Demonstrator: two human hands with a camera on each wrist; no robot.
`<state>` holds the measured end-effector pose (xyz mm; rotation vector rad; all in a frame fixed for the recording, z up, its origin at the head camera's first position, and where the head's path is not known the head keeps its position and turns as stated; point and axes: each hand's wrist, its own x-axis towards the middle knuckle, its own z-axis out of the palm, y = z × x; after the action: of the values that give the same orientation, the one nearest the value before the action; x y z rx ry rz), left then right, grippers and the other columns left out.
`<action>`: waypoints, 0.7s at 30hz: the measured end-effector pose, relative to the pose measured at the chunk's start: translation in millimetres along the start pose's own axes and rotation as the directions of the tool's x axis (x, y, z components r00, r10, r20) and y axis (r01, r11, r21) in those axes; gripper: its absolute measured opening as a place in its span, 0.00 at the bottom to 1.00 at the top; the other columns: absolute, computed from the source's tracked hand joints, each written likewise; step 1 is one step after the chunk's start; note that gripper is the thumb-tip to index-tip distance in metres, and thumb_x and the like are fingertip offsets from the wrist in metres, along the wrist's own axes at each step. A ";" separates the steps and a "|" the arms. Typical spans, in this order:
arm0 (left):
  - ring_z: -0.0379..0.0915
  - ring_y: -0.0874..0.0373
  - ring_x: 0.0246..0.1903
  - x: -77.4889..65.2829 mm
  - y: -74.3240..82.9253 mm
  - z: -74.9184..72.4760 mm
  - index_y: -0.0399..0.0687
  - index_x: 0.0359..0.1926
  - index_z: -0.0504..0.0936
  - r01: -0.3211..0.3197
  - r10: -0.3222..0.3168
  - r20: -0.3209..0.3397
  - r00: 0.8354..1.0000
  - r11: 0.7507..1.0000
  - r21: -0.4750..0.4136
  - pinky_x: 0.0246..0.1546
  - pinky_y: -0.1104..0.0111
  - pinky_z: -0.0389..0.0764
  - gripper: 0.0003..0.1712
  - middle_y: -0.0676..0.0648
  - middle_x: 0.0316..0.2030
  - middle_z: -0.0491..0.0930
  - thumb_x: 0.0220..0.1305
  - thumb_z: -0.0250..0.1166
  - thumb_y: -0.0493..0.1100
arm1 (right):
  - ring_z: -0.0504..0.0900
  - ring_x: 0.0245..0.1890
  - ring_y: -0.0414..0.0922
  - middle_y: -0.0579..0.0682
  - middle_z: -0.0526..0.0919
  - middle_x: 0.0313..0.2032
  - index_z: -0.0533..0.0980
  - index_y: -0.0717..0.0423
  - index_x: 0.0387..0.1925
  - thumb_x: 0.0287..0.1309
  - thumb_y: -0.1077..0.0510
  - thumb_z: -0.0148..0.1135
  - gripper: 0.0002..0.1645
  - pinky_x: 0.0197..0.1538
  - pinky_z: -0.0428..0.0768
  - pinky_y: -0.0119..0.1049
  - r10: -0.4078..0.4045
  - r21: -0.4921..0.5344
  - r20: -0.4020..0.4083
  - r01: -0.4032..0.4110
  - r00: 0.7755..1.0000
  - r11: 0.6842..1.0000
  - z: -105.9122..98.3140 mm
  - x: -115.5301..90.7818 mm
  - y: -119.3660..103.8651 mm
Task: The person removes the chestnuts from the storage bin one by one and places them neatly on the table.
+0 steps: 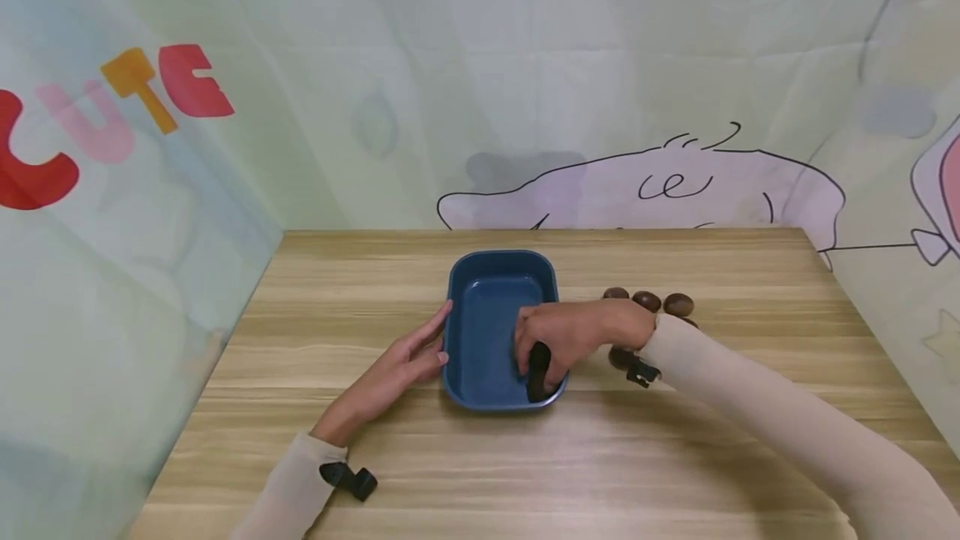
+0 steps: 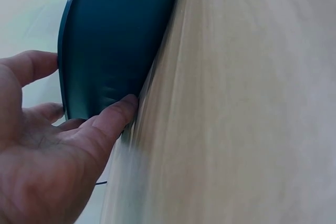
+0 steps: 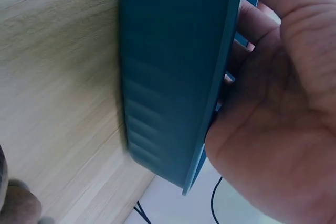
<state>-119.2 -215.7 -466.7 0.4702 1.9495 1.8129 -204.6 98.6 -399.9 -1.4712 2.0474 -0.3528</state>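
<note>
A blue rectangular tub (image 1: 491, 332) stands on the wooden table. My left hand (image 1: 397, 369) touches its left wall with extended fingers; in the left wrist view the fingertips (image 2: 123, 109) rest against the outside of the wall. My right hand (image 1: 570, 332) reaches over the right rim, its curled fingers low inside the tub. Between its thumb and fingers shows a black elongated object (image 1: 538, 372), whose kind I cannot tell. In the right wrist view the palm (image 3: 273, 108) is by the rim, while the tub wall (image 3: 168, 77) hides most of the fingers.
Several dark brown oval objects (image 1: 678, 305) lie on the table (image 1: 360, 298) right of the tub, partly covered by my right forearm. One brown object (image 3: 21, 205) shows at the right wrist view's lower left. A printed cloth backdrop (image 1: 360, 123) hangs behind the table.
</note>
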 end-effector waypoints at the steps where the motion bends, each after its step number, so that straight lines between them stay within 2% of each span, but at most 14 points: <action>1: 0.47 0.41 0.85 0.1 0.2 0.1 0.54 0.91 0.44 0.002 -0.002 -0.003 1.000 1.000 0.003 0.69 0.63 0.78 0.44 0.46 0.90 0.37 0.87 0.56 0.38 | 0.74 0.58 0.41 0.37 0.89 0.50 0.93 0.49 0.48 0.55 0.54 0.86 0.18 0.64 0.77 0.37 0.002 -0.008 0.006 -0.002 1.000 1.000 -0.8 0.4 -0.5; 6: 0.47 0.41 0.85 1.2 1.5 0.4 0.55 0.91 0.44 0.006 -0.006 -0.008 1.000 1.000 0.004 0.68 0.63 0.79 0.43 0.46 0.90 0.37 0.87 0.56 0.39 | 0.73 0.54 0.41 0.37 0.89 0.49 0.93 0.46 0.47 0.55 0.52 0.87 0.17 0.60 0.77 0.36 0.017 -0.092 0.033 -0.014 0.999 0.996 -3.1 2.9 -2.7; 10: 0.46 0.41 0.85 2.8 1.9 1.5 0.55 0.91 0.44 0.008 -0.008 -0.003 1.000 1.000 -0.002 0.69 0.62 0.78 0.44 0.45 0.90 0.37 0.87 0.56 0.39 | 0.72 0.53 0.42 0.39 0.88 0.49 0.94 0.44 0.45 0.53 0.50 0.88 0.17 0.58 0.75 0.36 0.030 -0.146 0.022 -0.026 0.999 0.989 -2.2 3.0 -4.2; 15: 0.48 0.41 0.85 2.7 1.4 1.4 0.56 0.91 0.45 0.015 -0.015 -0.019 1.000 1.000 0.000 0.68 0.62 0.79 0.44 0.45 0.90 0.38 0.87 0.56 0.40 | 0.69 0.50 0.41 0.39 0.86 0.48 0.94 0.44 0.44 0.54 0.47 0.88 0.16 0.54 0.72 0.38 0.051 -0.137 -0.068 -0.060 0.996 0.989 4.4 5.1 -6.3; 21: 0.48 0.41 0.84 2.4 0.5 1.1 0.57 0.91 0.45 0.022 -0.022 -0.019 1.000 1.000 -0.010 0.67 0.62 0.80 0.44 0.45 0.90 0.38 0.87 0.56 0.41 | 0.72 0.47 0.42 0.43 0.89 0.48 0.93 0.48 0.47 0.64 0.48 0.82 0.13 0.52 0.74 0.39 0.046 -0.077 -0.223 -0.065 0.974 0.995 14.7 8.7 -6.9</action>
<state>-120.6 -213.4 -466.4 0.4280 1.9501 1.8186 -192.4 89.9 -410.5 -1.4768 2.3000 -0.4291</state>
